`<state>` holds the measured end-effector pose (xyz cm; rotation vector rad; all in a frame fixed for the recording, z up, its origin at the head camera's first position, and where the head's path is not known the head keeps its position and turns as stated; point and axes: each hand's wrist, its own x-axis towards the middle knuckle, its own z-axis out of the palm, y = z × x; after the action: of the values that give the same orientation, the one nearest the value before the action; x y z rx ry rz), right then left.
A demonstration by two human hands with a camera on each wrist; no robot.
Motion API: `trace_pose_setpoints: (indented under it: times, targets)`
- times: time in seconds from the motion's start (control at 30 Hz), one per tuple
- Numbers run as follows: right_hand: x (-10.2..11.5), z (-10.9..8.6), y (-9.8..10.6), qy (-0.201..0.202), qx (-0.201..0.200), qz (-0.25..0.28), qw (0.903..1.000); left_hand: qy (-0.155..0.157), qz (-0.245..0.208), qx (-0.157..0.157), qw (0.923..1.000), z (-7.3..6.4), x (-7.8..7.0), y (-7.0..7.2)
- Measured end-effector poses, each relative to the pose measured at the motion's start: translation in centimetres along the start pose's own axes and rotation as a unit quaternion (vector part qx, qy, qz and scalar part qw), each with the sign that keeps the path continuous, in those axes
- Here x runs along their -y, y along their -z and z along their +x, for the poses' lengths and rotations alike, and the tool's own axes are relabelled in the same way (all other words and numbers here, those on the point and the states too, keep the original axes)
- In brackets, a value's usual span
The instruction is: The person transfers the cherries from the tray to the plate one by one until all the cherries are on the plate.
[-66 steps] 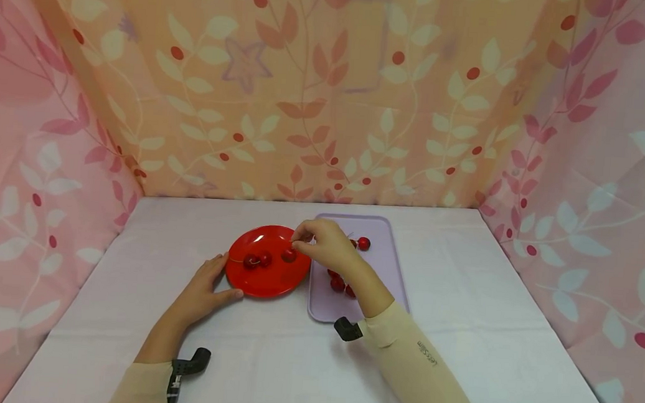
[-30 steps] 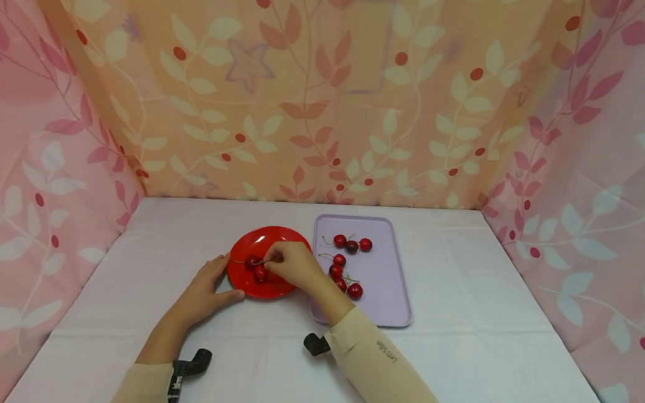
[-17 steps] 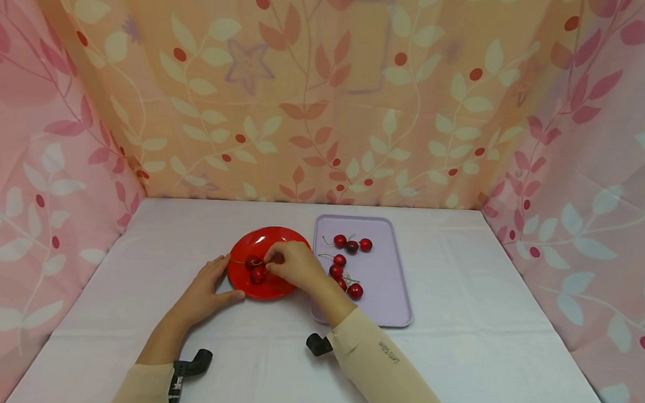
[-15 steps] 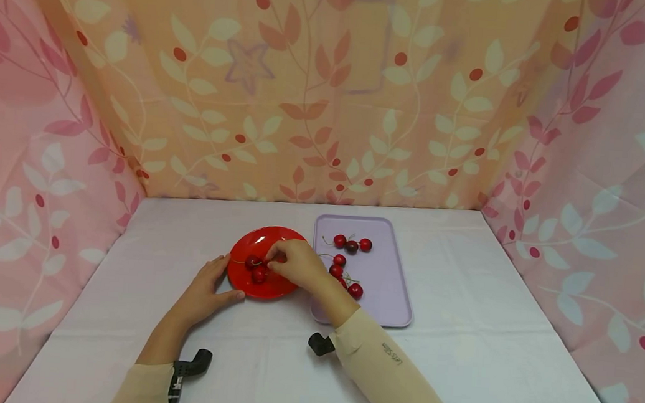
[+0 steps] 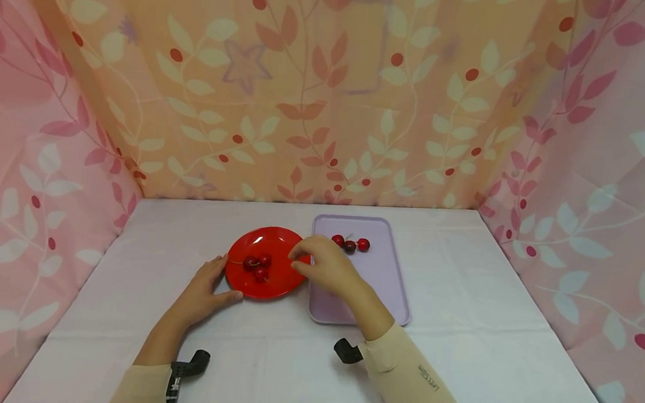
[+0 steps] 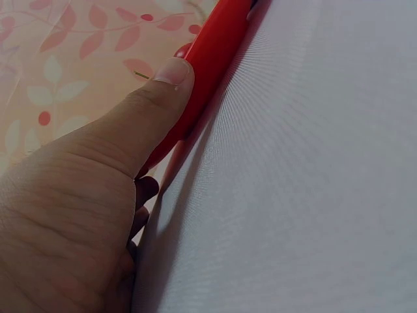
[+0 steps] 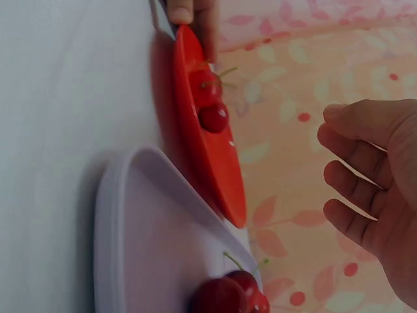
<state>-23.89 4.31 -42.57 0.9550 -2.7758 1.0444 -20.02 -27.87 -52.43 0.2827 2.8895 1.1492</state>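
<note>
My left hand (image 5: 204, 290) holds the left edge of a shiny red plate (image 5: 289, 280) between thumb and fingers. In the left wrist view its thumb (image 6: 163, 85) lies against the plate's rim. Three cherries (image 5: 261, 274) with stems sit on the plate, left of its middle. My right hand (image 5: 326, 267) hovers over the plate's right edge and the lilac tray (image 5: 389, 293). In the right wrist view nothing is between its loosely bent fingers (image 7: 358, 156). Three cherries (image 5: 350, 247) show at the tray's back; my right hand and forearm hide the tray's left-front part.
The plate and tray stand side by side on a white-covered table (image 5: 266, 360). Leaf-patterned curtains (image 5: 302, 88) enclose its back and both sides. A black wrist camera (image 5: 348, 352) juts from each sleeve.
My right hand has let go of a cherry among the others on the plate. It has since moved right, over the tray's left side. My left hand has stayed at the plate's edge.
</note>
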Motion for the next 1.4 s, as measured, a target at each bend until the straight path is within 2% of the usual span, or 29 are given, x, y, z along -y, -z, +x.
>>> trace_pose_setpoints:
  times: [0.13, 0.37, 0.53, 0.63, 0.83, 1.2, 1.4]
  targets:
    - [-0.6, -1.4, 1.4, 0.019, -0.028, -0.004, 0.9994, 0.007, 0.007, 0.001, 1.0, 0.0, 0.2, 0.0]
    - [-2.2, -3.3, 3.1, 0.003, -0.059, -0.019, 0.9981, 0.012, 0.01, 0.004, 0.9999, 0.1, 0.3, -0.1]
    - [-3.4, -4.2, 4.3, 0.008, -0.069, -0.028, 0.9972, 0.005, 0.0, 0.002, 1.0, 0.1, 0.2, -0.1]
    - [-4.2, -4.8, 4.8, -0.003, -0.071, -0.024, 0.9972, 0.002, -0.004, 0.0, 1.0, 0.0, 0.2, -0.1]
    - [-6.2, -5.8, 5.3, -0.035, -0.064, -0.029, 0.9969, 0.009, 0.001, 0.006, 0.9999, 0.0, 0.3, -0.2]
    - [-9.7, -6.1, 5.8, -0.04, -0.047, -0.03, 0.9976, 0.0, 0.0, -0.002, 1.0, 0.1, 0.5, -0.3]
    - [-11.1, -6.4, 5.3, -0.064, -0.008, -0.014, 0.9978, 0.003, 0.002, -0.001, 1.0, 0.2, 0.3, -0.2]
